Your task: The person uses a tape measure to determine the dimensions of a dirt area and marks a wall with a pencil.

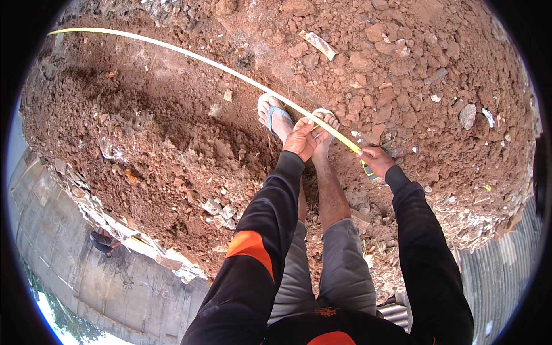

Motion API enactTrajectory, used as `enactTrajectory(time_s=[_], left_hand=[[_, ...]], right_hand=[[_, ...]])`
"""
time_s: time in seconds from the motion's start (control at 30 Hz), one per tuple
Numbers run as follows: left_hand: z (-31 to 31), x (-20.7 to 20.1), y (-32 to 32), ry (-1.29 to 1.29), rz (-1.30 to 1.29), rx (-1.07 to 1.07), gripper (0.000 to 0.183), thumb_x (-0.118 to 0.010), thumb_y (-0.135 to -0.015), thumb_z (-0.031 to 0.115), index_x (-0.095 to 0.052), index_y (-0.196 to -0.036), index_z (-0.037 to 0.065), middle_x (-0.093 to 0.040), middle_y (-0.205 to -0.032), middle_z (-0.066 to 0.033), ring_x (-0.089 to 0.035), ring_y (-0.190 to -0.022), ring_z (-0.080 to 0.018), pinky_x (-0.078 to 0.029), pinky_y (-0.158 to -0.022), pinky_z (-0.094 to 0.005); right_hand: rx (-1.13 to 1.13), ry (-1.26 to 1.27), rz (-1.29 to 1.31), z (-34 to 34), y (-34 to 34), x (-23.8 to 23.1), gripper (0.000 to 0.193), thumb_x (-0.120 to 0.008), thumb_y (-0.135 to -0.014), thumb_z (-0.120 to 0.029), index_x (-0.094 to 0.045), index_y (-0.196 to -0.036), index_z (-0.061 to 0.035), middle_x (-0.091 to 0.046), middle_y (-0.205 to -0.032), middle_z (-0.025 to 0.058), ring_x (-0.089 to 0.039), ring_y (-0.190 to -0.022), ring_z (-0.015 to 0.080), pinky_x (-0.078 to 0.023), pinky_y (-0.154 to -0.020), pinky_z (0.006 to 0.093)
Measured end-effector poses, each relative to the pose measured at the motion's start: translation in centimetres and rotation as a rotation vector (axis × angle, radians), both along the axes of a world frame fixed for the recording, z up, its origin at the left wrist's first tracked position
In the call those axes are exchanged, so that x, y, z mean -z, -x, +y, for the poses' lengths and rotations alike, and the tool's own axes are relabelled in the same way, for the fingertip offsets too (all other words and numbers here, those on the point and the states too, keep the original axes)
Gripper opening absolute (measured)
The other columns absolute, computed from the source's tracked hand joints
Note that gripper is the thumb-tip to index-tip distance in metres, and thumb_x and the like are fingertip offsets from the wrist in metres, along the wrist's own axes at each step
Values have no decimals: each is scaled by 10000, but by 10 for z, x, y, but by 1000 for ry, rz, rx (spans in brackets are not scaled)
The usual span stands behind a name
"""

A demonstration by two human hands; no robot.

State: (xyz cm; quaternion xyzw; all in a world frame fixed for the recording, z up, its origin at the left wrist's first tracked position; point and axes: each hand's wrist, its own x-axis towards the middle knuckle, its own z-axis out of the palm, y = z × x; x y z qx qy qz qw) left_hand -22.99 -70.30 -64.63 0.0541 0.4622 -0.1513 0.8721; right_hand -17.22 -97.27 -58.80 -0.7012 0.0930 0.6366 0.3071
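Note:
A long yellow tape measure blade (230,70) stretches in a curve from the far left, past my feet, to the tape measure case (369,170) at the right. My right hand (377,161) is closed around the black and yellow case, which its fingers partly hide. My left hand (301,140), palm turned up, pinches the near edge of the blade just above my sandaled feet. The blade's far end fades out at the picture's left rim, so what it rests on there cannot be made out.
Loose reddish soil and clods (397,75) surround me, with a shallow trench running left. Rubble chunks (221,213) lie near my left arm. A pale scrap (319,45) lies ahead. At lower left, another person (102,242) is beside a grey wall; corrugated sheeting (497,282) stands lower right.

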Motion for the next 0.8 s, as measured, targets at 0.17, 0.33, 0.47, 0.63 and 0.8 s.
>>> enactTrajectory(time_s=[0.17, 0.33, 0.47, 0.63, 0.8], left_hand=[[0, -3, 4, 9, 0, -14, 59, -559, -951, 89, -598, -969, 129, -656, -1093, -76, -623, -1055, -255, -512, -931, -463], [-3, -2, 5, 27, -49, -32, 52, -567, -949, 100, -607, -958, 132, -656, -1096, -68, -623, -1056, -245, -513, -937, -467], [1, -2, 8, 17, -61, -16, 51, -571, -948, 100, -611, -951, 131, -656, -1096, -64, -623, -1058, -237, -515, -932, -466], [2, -4, 9, -6, -63, -14, 57, -571, -948, 99, -615, -958, 133, -657, -1049, -55, -628, -1033, -231, -518, -928, -466], [1, -6, 8, 3, -25, -45, 58, -545, -958, 69, -583, -977, 109, -660, -1053, -99, -660, -964, -239, -575, -835, -415]], right_hand=[[-77, 20, 8, 2, -2, -3, 433, -612, -928, -380, -636, -1151, -9, -654, -897, 95, -553, -806, 165, -446, -775, 301], [-14, 36, -60, -8, 8, 5, 418, -614, -927, -362, -635, -1138, -2, -647, -898, 85, -543, -803, 156, -442, -757, 305], [-16, 58, 14, 2, 3, 0, 423, -609, -932, -359, -628, -1164, -6, -654, -936, 99, -557, -836, 160, -444, -781, 297], [-84, 47, 105, 5, -4, -3, 445, -615, -933, -356, -610, -1206, -5, -662, -988, 116, -572, -882, 164, -446, -818, 289], [-31, 62, 38, 0, 1, -3, 481, -634, -924, -361, -593, -1227, 10, -662, -1018, 114, -566, -911, 151, -447, -823, 292]])
